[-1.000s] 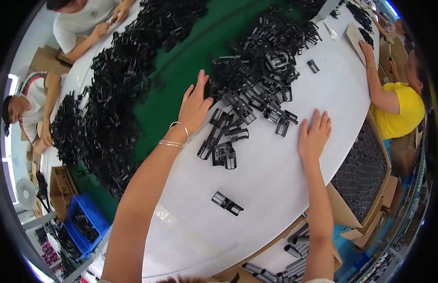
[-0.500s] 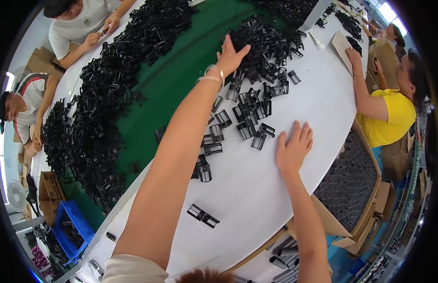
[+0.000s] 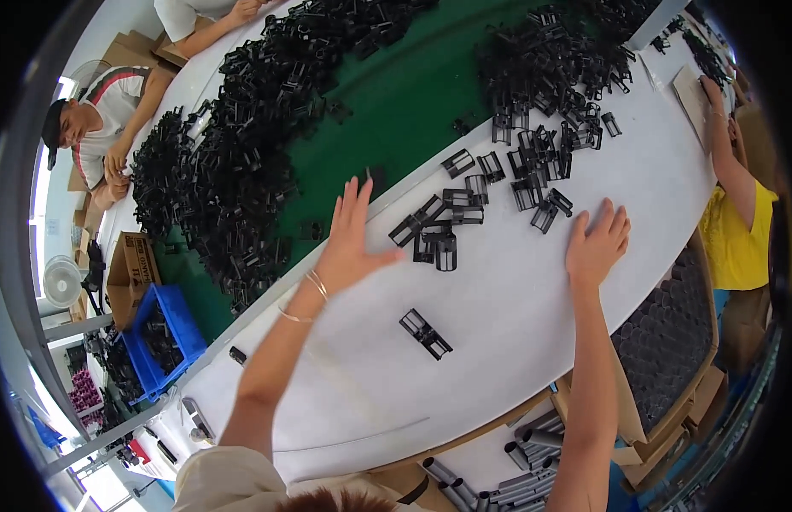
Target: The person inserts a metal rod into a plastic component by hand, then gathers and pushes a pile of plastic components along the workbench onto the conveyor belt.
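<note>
My left hand [image 3: 355,247] is held over the white table [image 3: 507,290] near its green strip, fingers apart and nothing in them. Just right of it lies a small cluster of black plastic frames [image 3: 434,239]. My right hand [image 3: 597,246] rests on the table with its fingers spread, holding nothing. Up and to its left is another black plastic frame [image 3: 550,210], at the edge of a loose group. One black frame piece [image 3: 426,334] lies by itself on the white surface between my forearms.
Heaps of black frames [image 3: 242,162] cover the green belt [image 3: 396,111] and the far right. A blue bin [image 3: 191,328] stands at the left; a carton of dark cylinders [image 3: 660,358] is at the right. Grey tubes [image 3: 532,452] lie below. Co-workers sit around the table.
My left hand has drawn back from the far heap toward the near left, still empty. My right hand stays flat on the table. The whole view has shifted.
</note>
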Demonstrator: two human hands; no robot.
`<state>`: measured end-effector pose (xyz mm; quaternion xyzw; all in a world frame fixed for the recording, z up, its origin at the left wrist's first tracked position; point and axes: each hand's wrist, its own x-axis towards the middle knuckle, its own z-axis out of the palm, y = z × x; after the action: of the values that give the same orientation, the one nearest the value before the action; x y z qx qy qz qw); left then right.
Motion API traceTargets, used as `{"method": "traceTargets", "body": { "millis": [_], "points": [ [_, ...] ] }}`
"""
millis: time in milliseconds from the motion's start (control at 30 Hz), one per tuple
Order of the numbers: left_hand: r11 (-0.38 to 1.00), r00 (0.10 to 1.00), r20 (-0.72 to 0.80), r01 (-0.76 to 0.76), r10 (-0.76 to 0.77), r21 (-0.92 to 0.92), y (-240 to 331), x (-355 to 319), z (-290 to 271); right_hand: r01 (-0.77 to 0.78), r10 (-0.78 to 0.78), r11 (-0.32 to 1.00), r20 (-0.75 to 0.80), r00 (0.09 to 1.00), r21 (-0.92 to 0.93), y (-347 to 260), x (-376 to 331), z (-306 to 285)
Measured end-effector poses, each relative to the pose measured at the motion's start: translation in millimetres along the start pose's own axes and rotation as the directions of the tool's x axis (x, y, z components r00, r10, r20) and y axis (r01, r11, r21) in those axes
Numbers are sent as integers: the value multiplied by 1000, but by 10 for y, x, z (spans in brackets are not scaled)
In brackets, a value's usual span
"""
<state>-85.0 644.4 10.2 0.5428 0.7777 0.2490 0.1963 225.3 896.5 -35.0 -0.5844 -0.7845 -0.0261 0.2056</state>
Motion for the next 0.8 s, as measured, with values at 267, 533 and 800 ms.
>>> {"method": "traceTargets", "body": {
  "millis": [267, 533, 800],
  "points": [
    [964, 978, -60, -184, 199, 191, 405, 120, 204, -53, 53, 998, 9, 999, 19, 44, -16, -8],
    [976, 973, -86, -212, 216, 60, 693, 475, 566, -51, 51, 999, -10, 999, 8, 34, 7, -17],
    [960, 934, -338, -191, 115, -204, 1118, 1908, 1026, -67, 67, 998, 6, 998, 3, 32, -28, -25]
  ]
}}
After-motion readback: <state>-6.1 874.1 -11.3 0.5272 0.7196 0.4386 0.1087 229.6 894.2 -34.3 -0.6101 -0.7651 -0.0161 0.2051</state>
